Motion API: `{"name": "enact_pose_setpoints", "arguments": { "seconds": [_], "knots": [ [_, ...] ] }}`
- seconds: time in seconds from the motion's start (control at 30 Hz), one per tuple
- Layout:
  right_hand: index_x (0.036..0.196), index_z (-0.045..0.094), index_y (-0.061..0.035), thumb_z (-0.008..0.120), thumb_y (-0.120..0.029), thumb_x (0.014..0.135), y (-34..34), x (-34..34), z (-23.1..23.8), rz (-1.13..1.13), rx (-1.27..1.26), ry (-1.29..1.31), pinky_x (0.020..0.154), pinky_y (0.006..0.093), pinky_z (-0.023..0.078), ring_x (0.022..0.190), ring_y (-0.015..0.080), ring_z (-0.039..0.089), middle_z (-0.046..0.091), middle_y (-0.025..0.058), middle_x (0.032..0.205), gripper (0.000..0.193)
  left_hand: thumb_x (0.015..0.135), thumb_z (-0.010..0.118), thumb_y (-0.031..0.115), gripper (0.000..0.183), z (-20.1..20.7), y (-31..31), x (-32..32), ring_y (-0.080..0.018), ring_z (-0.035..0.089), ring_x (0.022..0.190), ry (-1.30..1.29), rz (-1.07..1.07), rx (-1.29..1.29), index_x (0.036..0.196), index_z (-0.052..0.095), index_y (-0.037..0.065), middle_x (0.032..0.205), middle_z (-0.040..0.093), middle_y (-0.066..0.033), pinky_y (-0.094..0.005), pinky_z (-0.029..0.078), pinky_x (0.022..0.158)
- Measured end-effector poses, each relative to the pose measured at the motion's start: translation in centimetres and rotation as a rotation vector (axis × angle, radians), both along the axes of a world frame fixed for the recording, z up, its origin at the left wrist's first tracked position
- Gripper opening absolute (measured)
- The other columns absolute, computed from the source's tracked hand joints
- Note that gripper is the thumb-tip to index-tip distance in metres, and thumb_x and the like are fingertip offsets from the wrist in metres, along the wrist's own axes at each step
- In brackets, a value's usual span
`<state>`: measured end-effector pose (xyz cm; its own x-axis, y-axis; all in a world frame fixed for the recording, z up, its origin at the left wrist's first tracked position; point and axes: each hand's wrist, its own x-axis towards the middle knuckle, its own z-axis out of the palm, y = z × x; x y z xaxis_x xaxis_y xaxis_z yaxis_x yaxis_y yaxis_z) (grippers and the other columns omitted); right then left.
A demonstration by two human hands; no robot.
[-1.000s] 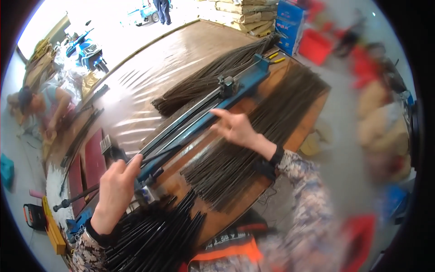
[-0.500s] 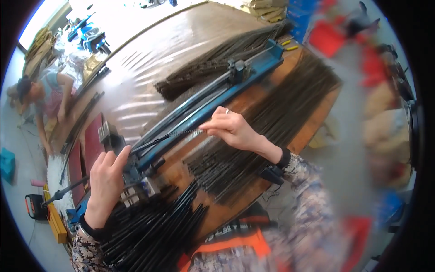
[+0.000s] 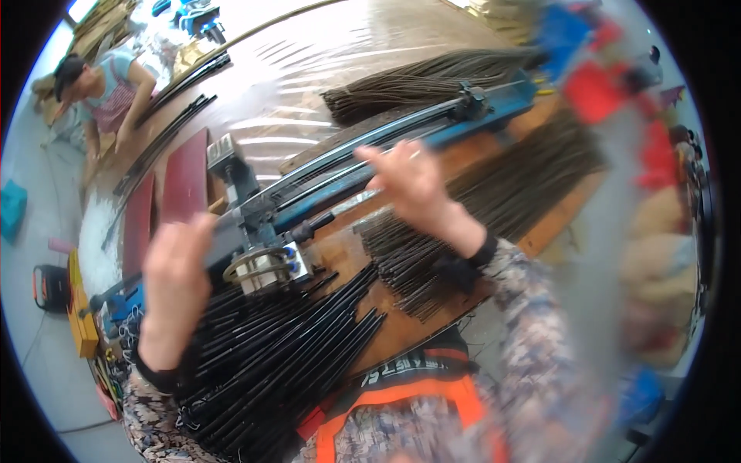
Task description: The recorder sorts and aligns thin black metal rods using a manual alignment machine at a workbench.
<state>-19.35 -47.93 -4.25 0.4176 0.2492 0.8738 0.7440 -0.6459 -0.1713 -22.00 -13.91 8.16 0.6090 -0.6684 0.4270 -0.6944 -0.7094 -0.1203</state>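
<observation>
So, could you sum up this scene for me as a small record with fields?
Left hand: blurred; grip unclear
Right hand: blurred, overlapping the blue rail in this view; grip unclear
Blue rail: slants across the table
Near side of rail: black rods at lower left, thin brownish rods farther right
Far side of rail: brownish bundle
Upper left: another person, leaning forward

Workshop, seemingly small-scale assembly: long blue rail fixture on wooden counter, metal block with looped hose, black tubes and thin dark rods laid out in bulk. Co-worker bent low nearby; blue scooter beyond.
</observation>
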Motion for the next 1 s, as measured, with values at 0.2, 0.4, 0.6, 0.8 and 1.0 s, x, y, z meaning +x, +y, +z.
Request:
{"name": "enact_pose_setpoints", "arguments": {
  "seconds": [0.2, 0.4, 0.6, 0.8, 1.0],
  "knots": [
    [0.109, 0.068, -0.0034, 0.062, -0.013, 0.097, 1.1, 4.2, -1.3, 0.013, -0.022, 0.54, 0.065, 0.0321, 0.051, 0.073, 0.0184, 0.065, 0.068, 0.0082, 0.083, 0.017, 0.097, 0.057, 0.003, 0.021, 3.3, 10.2, 0.0, -0.0415, 0.061, 0.093, -0.215, 0.41, -0.101, 0.117, 0.058, -0.003, 0.102, 0.064, -0.0227, -0.0426, 0.049, 0.082],
    [0.101, 0.075, -0.0068, 0.066, -0.026, 0.096, 11.9, 9.7, 2.3, 0.482, -0.07, 0.645, 0.078, 0.0307, 0.049, 0.073, 0.0162, 0.067, 0.073, 0.0059, 0.083, 0.022, 0.096, 0.059, 0.003, 0.023, 3.6, 9.9, -2.1, -0.0393, 0.062, 0.089, -0.209, 0.363, -0.192, 0.119, 0.063, 0.001, 0.097, 0.064, -0.0214, -0.0424, 0.049, 0.078],
    [0.088, 0.078, -0.0122, 0.073, -0.031, 0.089, 13.6, 11.2, 0.1, 0.426, -0.254, 0.451, 0.096, 0.0361, 0.033, 0.084, 0.0182, 0.06, 0.066, 0.0022, 0.081, 0.02, 0.095, 0.061, 0.002, 0.025, 1.2, 13.8, -6.6, -0.0363, 0.061, 0.079, -0.059, 0.54, -0.172, 0.12, 0.063, 0.001, 0.088, 0.062, -0.0196, -0.0406, 0.048, 0.07],
    [0.084, 0.074, -0.0149, 0.071, -0.033, 0.09, 13.8, 11.3, 0.5, 0.295, -0.641, 0.325, 0.1, 0.0404, 0.032, 0.082, 0.0192, 0.06, 0.065, -0.0007, 0.074, 0.019, 0.092, 0.064, 0.006, 0.028, -0.5, 12.0, -5.0, -0.0366, 0.057, 0.071, 0.002, 0.525, -0.22, 0.121, 0.065, 0.008, 0.08, 0.057, -0.0178, -0.0429, 0.046, 0.064],
    [0.08, 0.069, -0.0139, 0.07, -0.01, 0.085, -1.5, 10.9, 0.1, -0.087, -0.56, 0.074, 0.107, 0.0463, 0.031, 0.097, 0.0229, 0.062, 0.069, 0.003, 0.079, 0.006, 0.091, 0.067, 0.015, 0.03, -3.4, 13.6, -3.0, -0.0339, 0.06, 0.071, 0.048, 0.553, -0.109, 0.12, 0.068, 0.017, 0.076, 0.057, -0.0134, -0.0441, 0.048, 0.062]
  ]
}}
